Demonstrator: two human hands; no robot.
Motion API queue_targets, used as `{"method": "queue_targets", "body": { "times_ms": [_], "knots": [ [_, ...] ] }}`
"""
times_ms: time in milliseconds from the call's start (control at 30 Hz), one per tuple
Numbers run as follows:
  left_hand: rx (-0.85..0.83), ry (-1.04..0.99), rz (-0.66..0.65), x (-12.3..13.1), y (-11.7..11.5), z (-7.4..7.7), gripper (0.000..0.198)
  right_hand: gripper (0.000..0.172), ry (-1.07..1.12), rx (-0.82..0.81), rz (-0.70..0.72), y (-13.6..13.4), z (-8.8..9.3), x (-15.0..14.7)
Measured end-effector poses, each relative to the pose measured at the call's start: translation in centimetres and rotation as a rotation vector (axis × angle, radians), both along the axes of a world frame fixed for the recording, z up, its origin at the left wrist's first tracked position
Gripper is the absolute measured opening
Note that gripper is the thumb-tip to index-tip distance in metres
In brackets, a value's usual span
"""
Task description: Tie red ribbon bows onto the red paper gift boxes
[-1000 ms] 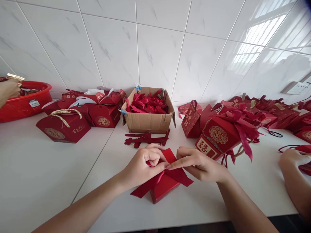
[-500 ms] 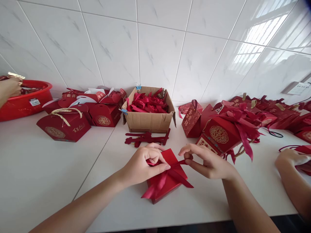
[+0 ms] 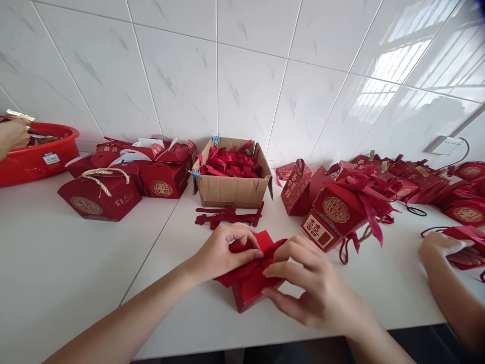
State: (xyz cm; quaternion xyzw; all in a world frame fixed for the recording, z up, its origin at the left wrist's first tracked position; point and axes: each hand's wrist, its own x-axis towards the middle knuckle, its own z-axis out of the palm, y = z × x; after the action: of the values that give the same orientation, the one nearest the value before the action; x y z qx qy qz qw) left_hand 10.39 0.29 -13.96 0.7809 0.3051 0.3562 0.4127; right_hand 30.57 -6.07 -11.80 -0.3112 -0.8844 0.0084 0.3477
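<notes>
A small red box (image 3: 248, 293) lies on the white table in front of me, with a red ribbon (image 3: 242, 273) across its top. My left hand (image 3: 229, 253) pinches the ribbon near the middle of the box, thumb against fingers. Over the box's right side, my right hand (image 3: 306, 283) has its fingers curved and apart, close to the ribbon's right loop. Its fingers are somewhat blurred, and no ribbon shows clearly between them. Part of the knot is hidden behind the fingers.
Behind the box stand a cardboard box (image 3: 233, 192) of red ribbons and dark red strips (image 3: 227, 217). Red gift boxes (image 3: 100, 199) sit left, more (image 3: 335, 210) right. Another person's hand (image 3: 441, 245) holds a box at right; another hand (image 3: 15, 136) is over a red basin (image 3: 38, 164).
My right hand has moved in over the box's right side, and its fingers have spread off the ribbon's right end. The ribbon's tails have shifted. The view has turned slightly right.
</notes>
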Motion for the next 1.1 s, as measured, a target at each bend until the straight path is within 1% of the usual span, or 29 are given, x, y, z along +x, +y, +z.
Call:
{"method": "queue_targets", "body": {
  "times_ms": [100, 167, 300, 333, 433, 467, 667, 767, 867, 900, 1000, 1100],
  "knots": [
    [0.043, -0.005, 0.012, -0.1, 0.1, -0.5, 0.046, 0.006, -0.069, 0.108, -0.089, -0.7, -0.7, -2.5],
    [0.067, -0.011, 0.021, -0.1, 0.1, -0.8, 0.045, 0.006, -0.072, 0.127, -0.131, -0.8, -1.0, -3.6],
    [0.061, 0.003, 0.03, -0.2, -0.2, -0.6, 0.04, 0.023, -0.012, 0.069, -0.183, -1.3, -1.3, -4.5],
    [0.057, 0.018, 0.041, -0.2, -0.3, -0.5, 0.034, 0.023, 0.006, 0.063, -0.192, -1.6, -1.4, -4.6],
    [0.02, 0.07, 0.088, -0.2, -0.5, -0.2, 0.013, 0.008, 0.066, 0.096, -0.218, -2.2, -2.1, -5.3],
    [0.003, 0.081, 0.095, -0.3, -0.5, -0.1, 0.012, 0.007, 0.083, 0.111, -0.228, -2.4, -2.4, -5.6],
    [0.016, 0.066, 0.116, -0.2, -0.6, -0.1, 0.019, 0.01, 0.16, 0.121, -0.282, -2.7, -4.3, -6.9],
    [0.026, 0.079, 0.135, -0.2, -0.6, -0.1, 0.018, 0.012, 0.234, 0.14, -0.277, -2.8, -4.7, -7.0],
    [0.053, 0.067, 0.118, -0.2, -0.6, -0.2, 0.014, 0.012, 0.274, 0.183, -0.258, -2.9, -4.9, -7.1],
    [0.06, 0.055, 0.109, -0.2, -0.5, -0.3, 0.017, 0.013, 0.28, 0.189, -0.251, -2.9, -4.9, -7.0],
    [0.056, 0.028, 0.088, -0.2, -0.4, -0.5, 0.037, 0.014, 0.281, 0.187, -0.22, -3.2, -4.9, -7.0],
    [0.031, 0.033, 0.081, -0.2, -0.3, -0.6, 0.047, 0.012, 0.29, 0.217, -0.16, -3.6, -5.0, -7.0]
  ]
}}
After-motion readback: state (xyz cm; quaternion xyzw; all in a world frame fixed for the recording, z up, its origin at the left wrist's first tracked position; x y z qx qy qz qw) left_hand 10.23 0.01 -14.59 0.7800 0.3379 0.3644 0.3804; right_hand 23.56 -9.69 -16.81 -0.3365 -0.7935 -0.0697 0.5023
